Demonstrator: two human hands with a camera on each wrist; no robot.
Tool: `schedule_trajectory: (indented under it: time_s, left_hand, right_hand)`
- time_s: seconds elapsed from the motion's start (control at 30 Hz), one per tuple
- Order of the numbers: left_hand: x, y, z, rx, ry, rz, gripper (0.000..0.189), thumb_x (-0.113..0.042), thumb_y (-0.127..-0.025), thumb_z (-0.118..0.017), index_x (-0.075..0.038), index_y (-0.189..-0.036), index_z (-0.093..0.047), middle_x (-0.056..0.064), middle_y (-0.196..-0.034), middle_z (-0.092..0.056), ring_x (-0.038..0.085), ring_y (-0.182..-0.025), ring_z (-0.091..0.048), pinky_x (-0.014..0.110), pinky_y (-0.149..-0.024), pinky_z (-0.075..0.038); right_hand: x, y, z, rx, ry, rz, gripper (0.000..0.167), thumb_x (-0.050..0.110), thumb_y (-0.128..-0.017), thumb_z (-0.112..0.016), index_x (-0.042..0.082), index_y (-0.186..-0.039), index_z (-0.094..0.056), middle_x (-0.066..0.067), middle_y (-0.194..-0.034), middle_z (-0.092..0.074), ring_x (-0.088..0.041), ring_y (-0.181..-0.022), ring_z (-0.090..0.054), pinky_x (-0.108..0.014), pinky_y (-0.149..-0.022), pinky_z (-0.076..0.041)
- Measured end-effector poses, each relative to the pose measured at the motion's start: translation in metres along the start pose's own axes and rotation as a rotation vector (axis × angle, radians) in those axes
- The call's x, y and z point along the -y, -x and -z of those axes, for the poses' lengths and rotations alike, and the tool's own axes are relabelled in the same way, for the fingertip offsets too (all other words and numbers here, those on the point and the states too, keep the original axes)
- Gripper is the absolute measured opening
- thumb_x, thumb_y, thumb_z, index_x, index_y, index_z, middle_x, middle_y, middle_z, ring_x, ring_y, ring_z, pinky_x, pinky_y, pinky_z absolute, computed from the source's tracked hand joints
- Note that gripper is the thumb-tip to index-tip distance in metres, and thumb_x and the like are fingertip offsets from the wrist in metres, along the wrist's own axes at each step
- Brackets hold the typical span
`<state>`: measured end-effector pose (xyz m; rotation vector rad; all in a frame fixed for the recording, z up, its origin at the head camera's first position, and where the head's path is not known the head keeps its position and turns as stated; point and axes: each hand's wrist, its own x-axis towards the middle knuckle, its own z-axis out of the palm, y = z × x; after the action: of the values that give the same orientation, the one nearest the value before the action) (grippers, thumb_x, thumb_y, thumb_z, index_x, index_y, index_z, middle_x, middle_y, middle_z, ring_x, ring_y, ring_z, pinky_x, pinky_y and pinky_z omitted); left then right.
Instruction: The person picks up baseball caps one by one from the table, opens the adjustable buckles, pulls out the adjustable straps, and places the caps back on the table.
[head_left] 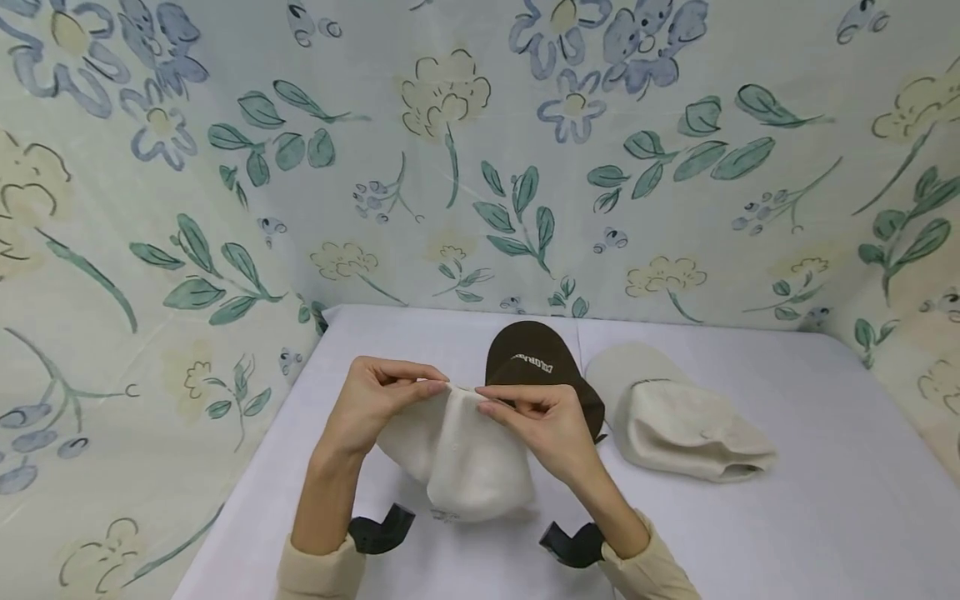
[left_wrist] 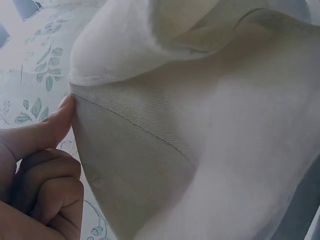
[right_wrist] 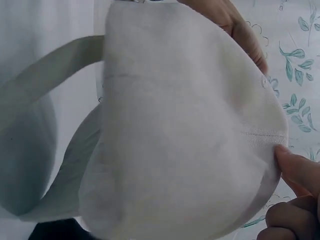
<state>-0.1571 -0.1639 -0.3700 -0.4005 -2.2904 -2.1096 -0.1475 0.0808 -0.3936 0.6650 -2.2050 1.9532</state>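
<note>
A cream baseball cap (head_left: 480, 462) hangs between my two hands over the table. My left hand (head_left: 371, 408) pinches its upper edge between thumb and forefinger. A short way along that same edge, my right hand (head_left: 551, 425) pinches the fabric likewise. Close up in the left wrist view, the ribbed cloth (left_wrist: 135, 135) shows a seam running down from the left thumb (left_wrist: 60, 120). The right wrist view shows the rounded crown (right_wrist: 180, 110), with a loose strap (right_wrist: 60, 62) looping off to the left. The right thumb (right_wrist: 297, 165) presses at the crown's edge.
Just behind my right hand lies a dark brown cap (head_left: 528, 346) with light lettering. Another cream cap (head_left: 697, 425) rests to its right, its crown slumped. All are on a white-covered table (head_left: 840, 517), with a floral cloth (head_left: 465, 233) hanging behind.
</note>
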Motion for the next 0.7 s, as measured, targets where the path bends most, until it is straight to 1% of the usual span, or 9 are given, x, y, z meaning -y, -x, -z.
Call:
schedule_trajectory:
  time_s: [0.1,0.2,0.3,0.37,0.43,0.53,0.6,0.67,0.7]
  left_hand:
    - [0.000,0.001,0.006,-0.020,-0.012,-0.008,0.017,-0.013,-0.086,-0.085,0.002,-0.093,-0.082,0.001,-0.086,-0.080,0.015,-0.084,-0.067,0.029,-0.078,-0.055]
    - [0.000,0.002,0.010,-0.024,-0.016,-0.006,0.018,-0.012,-0.087,-0.084,0.004,-0.094,-0.081,0.000,-0.087,-0.080,0.016,-0.086,-0.068,0.029,-0.079,-0.057]
    - [0.000,0.002,0.015,-0.031,-0.020,-0.004,0.019,-0.012,-0.088,-0.083,0.005,-0.096,-0.080,-0.002,-0.088,-0.080,0.016,-0.089,-0.070,0.029,-0.082,-0.057]
    - [0.000,0.002,0.018,-0.047,-0.019,-0.005,0.017,-0.010,-0.088,-0.083,0.006,-0.095,-0.080,-0.003,-0.088,-0.080,0.015,-0.089,-0.070,0.028,-0.083,-0.057]
    - [0.001,0.001,0.021,-0.065,-0.018,-0.006,0.014,-0.008,-0.088,-0.082,0.005,-0.094,-0.081,-0.004,-0.087,-0.080,0.012,-0.083,-0.066,0.026,-0.080,-0.055]
    - [0.002,0.000,0.025,-0.087,-0.004,-0.006,0.011,-0.006,-0.088,-0.082,0.004,-0.092,-0.081,-0.005,-0.084,-0.078,0.008,-0.068,-0.050,0.024,-0.071,-0.047]
    - [0.004,0.000,0.028,-0.094,0.004,-0.009,0.012,-0.007,-0.088,-0.082,0.004,-0.092,-0.081,-0.005,-0.082,-0.078,0.008,-0.062,-0.037,0.025,-0.065,-0.041]
    - [0.005,-0.002,0.030,-0.101,0.024,-0.021,0.013,-0.005,-0.088,-0.082,0.006,-0.092,-0.080,-0.004,-0.074,-0.074,0.010,-0.057,-0.029,0.026,-0.062,-0.038]
    - [0.005,-0.002,0.031,-0.105,0.031,-0.025,0.013,-0.005,-0.088,-0.082,0.006,-0.093,-0.080,-0.004,-0.074,-0.074,0.011,-0.056,-0.028,0.026,-0.060,-0.036]
  right_hand:
    - [-0.006,-0.001,-0.001,-0.002,-0.007,-0.012,0.015,0.011,-0.087,-0.083,0.009,-0.102,-0.084,0.007,-0.053,-0.034,-0.001,-0.050,-0.027,-0.024,-0.046,-0.026]
    - [-0.010,-0.003,-0.004,-0.003,-0.018,-0.018,0.012,0.010,-0.087,-0.083,0.008,-0.100,-0.084,0.006,-0.052,-0.036,-0.002,-0.050,-0.029,-0.023,-0.047,-0.027]
    - [-0.014,-0.006,-0.009,-0.006,-0.031,-0.014,0.011,0.010,-0.087,-0.083,0.008,-0.098,-0.084,0.006,-0.051,-0.036,-0.002,-0.051,-0.029,-0.023,-0.048,-0.028]
    - [-0.015,-0.009,-0.012,-0.008,-0.035,-0.011,0.010,0.012,-0.088,-0.083,0.008,-0.098,-0.084,0.005,-0.051,-0.036,-0.003,-0.051,-0.028,-0.023,-0.048,-0.027]
    - [-0.015,-0.012,-0.016,-0.013,-0.043,-0.016,0.010,0.013,-0.088,-0.083,0.009,-0.098,-0.084,0.004,-0.051,-0.036,-0.004,-0.051,-0.028,-0.023,-0.047,-0.026]
    - [-0.017,-0.017,-0.021,-0.026,-0.052,-0.035,0.010,0.015,-0.088,-0.083,0.011,-0.097,-0.084,0.002,-0.052,-0.036,-0.005,-0.051,-0.028,-0.023,-0.047,-0.024]
    - [-0.018,-0.020,-0.023,-0.038,-0.059,-0.047,0.010,0.016,-0.088,-0.084,0.012,-0.097,-0.084,0.001,-0.052,-0.038,-0.006,-0.051,-0.028,-0.023,-0.047,-0.024]
    - [-0.019,-0.023,-0.025,-0.046,-0.066,-0.056,0.010,0.017,-0.088,-0.084,0.013,-0.097,-0.084,0.000,-0.052,-0.038,-0.006,-0.051,-0.028,-0.023,-0.046,-0.024]
    - [-0.019,-0.025,-0.026,-0.045,-0.073,-0.061,0.011,0.018,-0.088,-0.084,0.013,-0.097,-0.084,0.000,-0.053,-0.037,-0.007,-0.050,-0.029,-0.023,-0.046,-0.024]
